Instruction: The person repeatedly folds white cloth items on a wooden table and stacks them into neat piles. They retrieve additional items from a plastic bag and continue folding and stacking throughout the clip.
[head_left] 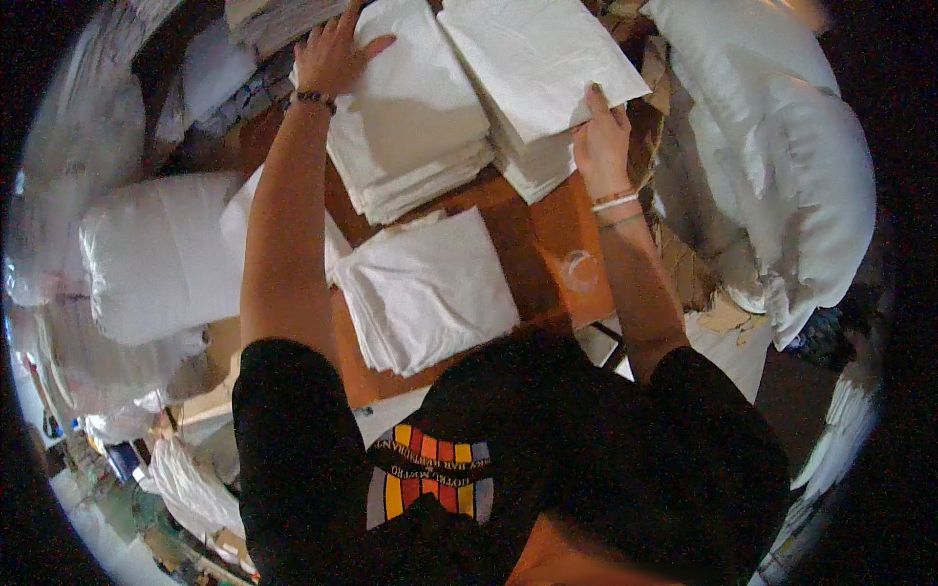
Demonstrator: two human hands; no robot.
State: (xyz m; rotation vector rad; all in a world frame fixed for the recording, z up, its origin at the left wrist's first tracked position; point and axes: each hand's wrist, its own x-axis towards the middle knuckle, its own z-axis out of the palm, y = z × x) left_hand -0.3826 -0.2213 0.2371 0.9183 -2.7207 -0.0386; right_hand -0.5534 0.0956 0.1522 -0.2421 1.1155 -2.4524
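My left hand lies with its fingers spread on the far left edge of a stack of folded white cloths. My right hand pinches the near right corner of a folded white cloth, thumb on top. That cloth rests on a second stack, right of the first. Nearer my body, a smaller pile of folded white cloths sits on the orange-brown table; its top piece is wrinkled.
Big stuffed white bags stand along the right side. A plump white bundle is at the left, beside plastic-wrapped goods. Torn cardboard lies right of the table, and a pale crumpled bag is at lower left.
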